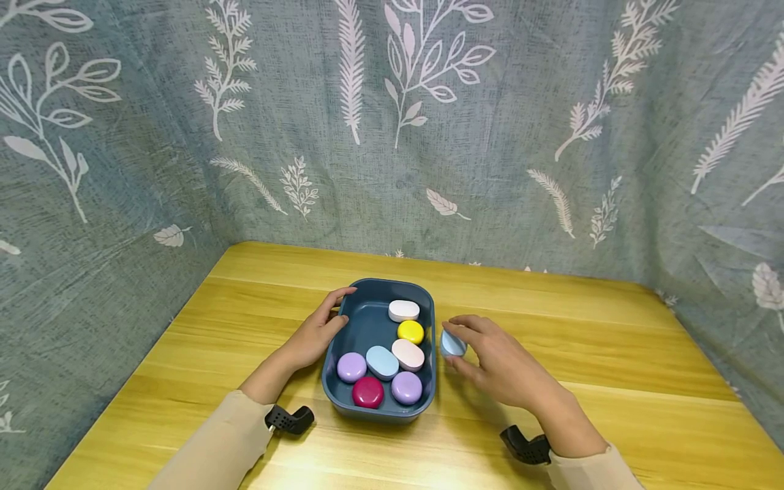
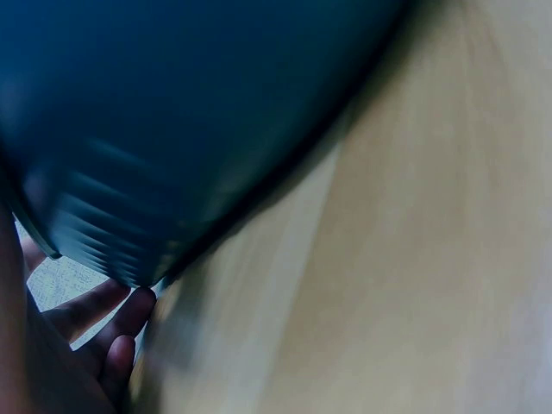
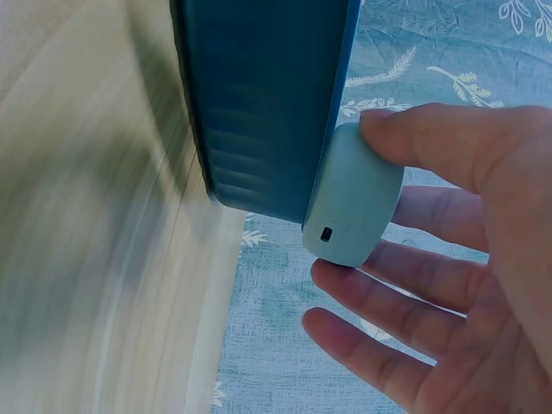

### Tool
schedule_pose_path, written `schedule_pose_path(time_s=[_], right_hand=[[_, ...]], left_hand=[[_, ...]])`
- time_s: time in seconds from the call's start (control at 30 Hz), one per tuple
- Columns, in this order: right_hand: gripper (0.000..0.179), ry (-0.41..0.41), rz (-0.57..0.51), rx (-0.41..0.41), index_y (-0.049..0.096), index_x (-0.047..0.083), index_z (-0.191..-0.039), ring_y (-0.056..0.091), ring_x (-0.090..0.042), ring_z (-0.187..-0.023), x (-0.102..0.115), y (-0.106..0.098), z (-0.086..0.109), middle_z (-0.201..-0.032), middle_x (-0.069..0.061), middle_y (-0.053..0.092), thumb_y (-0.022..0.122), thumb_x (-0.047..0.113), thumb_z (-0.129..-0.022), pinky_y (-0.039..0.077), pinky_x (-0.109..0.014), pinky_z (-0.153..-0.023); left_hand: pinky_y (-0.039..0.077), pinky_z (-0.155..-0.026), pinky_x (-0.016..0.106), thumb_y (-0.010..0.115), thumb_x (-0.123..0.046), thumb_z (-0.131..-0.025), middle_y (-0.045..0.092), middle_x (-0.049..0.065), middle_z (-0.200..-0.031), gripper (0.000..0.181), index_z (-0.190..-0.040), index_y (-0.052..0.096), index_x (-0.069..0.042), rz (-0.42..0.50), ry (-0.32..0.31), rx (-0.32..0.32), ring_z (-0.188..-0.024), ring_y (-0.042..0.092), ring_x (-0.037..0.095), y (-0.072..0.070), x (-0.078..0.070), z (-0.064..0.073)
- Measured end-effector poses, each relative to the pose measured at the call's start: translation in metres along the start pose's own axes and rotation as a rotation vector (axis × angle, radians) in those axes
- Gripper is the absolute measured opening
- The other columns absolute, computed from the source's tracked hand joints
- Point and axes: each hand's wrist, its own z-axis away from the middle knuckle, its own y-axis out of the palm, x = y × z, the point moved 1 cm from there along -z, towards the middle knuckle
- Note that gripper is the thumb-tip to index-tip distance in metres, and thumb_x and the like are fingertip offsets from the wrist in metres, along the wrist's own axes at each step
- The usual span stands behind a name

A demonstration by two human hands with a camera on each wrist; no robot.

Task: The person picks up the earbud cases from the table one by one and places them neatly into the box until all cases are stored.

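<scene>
In the head view, my left hand (image 1: 314, 338) grips the left side of a dark blue rectangular bin (image 1: 338, 408), thumb and forefinger at the rim. Its other fingers (image 2: 129, 315) lie against the outer wall in the left wrist view. To the right of the bin, my right hand (image 1: 499, 361) pinches a light blue rounded case (image 1: 452, 344) between thumb and fingers. Seen from the right wrist, this case (image 3: 354, 203) has a small dark slot at one end and overlaps the bin's rim, its two lower fingers extending beneath.
Inside the bin sit several similar glossy pieces: white (image 1: 403, 311), yellow (image 1: 410, 332), pale pink (image 1: 407, 354), light blue (image 1: 382, 363), dark red (image 1: 368, 393) and two lilac ones (image 1: 352, 367). A wooden table (image 1: 282, 272) carries it all, with patterned curtain (image 1: 380, 184) behind and at both sides.
</scene>
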Motion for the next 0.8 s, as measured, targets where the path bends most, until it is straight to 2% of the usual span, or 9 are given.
schedule_pose_path(time_s=[0.47,0.8], right_hand=[[0.053,-0.011,-0.005,-0.027,0.052,0.015,-0.140,0.050,-0.019,-0.127,0.0026,-0.0032,-0.0002,-0.137,0.000,0.053,0.060,0.041,-0.094,0.045,-0.041,-0.102],[0.052,-0.026,0.004,-0.055,0.054,0.015,-0.138,0.050,-0.018,-0.126,0.0037,-0.0019,-0.0006,-0.136,0.000,0.054,0.059,0.043,-0.094,0.045,-0.040,-0.102]], left_hand=[[0.029,-0.112,0.055,0.040,-0.028,-0.104,0.027,0.012,-0.155,0.050,-0.152,0.026,-0.029,-0.016,0.000,0.003,-0.140,0.032,0.032,-0.0013,-0.0029,0.0015],[0.028,-0.113,0.055,0.039,-0.023,-0.104,0.025,0.010,-0.156,0.049,-0.152,0.026,-0.027,-0.006,0.009,0.003,-0.140,0.031,0.033,-0.0005,-0.0020,0.0011]])
